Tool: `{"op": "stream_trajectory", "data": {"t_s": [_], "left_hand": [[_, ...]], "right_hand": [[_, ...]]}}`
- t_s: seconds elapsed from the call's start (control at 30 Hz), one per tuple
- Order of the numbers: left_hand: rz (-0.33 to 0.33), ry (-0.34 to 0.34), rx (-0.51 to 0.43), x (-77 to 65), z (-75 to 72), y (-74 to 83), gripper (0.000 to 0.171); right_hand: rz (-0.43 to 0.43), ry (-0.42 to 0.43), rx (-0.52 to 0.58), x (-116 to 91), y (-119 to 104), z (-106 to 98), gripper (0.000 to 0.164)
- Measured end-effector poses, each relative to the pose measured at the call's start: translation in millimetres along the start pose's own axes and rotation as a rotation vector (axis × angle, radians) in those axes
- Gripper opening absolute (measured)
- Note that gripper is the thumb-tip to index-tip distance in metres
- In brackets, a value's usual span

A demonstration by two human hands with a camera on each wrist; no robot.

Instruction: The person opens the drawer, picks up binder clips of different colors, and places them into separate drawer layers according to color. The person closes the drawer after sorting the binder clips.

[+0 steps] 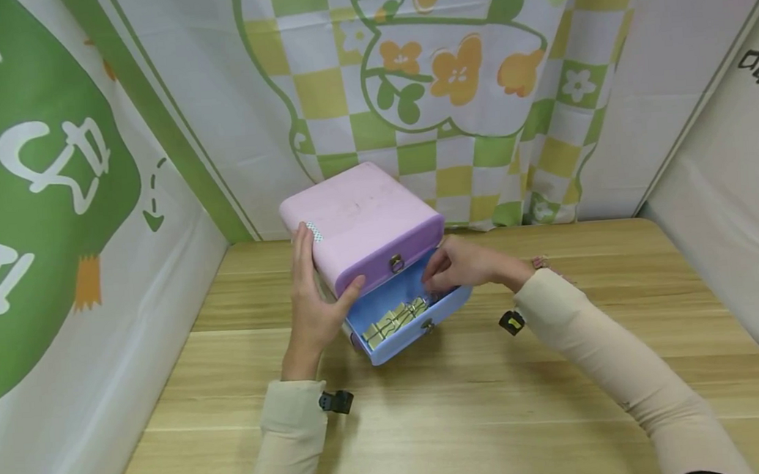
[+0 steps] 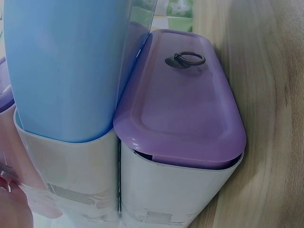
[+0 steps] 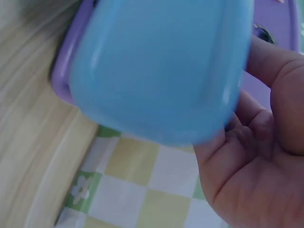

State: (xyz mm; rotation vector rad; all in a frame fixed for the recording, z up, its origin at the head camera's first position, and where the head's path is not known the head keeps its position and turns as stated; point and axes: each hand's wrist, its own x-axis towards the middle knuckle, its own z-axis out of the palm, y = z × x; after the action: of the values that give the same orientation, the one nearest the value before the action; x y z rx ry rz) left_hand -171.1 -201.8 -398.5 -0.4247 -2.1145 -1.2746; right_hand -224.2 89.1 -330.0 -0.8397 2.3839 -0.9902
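Note:
A small drawer unit [image 1: 364,212] with a pink top drawer stands on the table. Its blue drawer [image 1: 394,347], below, is pulled out, and gold binder clips [image 1: 393,322] lie in its left part. My left hand [image 1: 315,311] rests against the unit's left side, fingers extended and thumb on the top drawer's front edge. At the blue drawer's right end, my right hand [image 1: 466,262] reaches in with bent fingers. Small dark things lie by its fingertips; whether it pinches one is hidden. The left wrist view shows a purple lower drawer [image 2: 190,109] with a ring pull [image 2: 190,59].
The unit stands on a wood-grain table [image 1: 471,414], turned at an angle. Behind it hangs a checked, flowered curtain [image 1: 426,145]. White printed panels rise at the left and right edges of the table.

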Motion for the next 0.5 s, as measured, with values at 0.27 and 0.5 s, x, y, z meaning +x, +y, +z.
{"op": "stream_trajectory", "data": {"t_s": [0.27,0.5], "left_hand": [[-0.005,0.000,0.000,0.1,1.4,-1.7,0.108],[0.003,0.007,0.001,0.2,1.6,-2.4,0.109]], "right_hand": [[0.042,0.143,0.028,-24,-2,-25,0.027],[0.065,0.227,0.142,-57,-6,-35,0.028]]}}
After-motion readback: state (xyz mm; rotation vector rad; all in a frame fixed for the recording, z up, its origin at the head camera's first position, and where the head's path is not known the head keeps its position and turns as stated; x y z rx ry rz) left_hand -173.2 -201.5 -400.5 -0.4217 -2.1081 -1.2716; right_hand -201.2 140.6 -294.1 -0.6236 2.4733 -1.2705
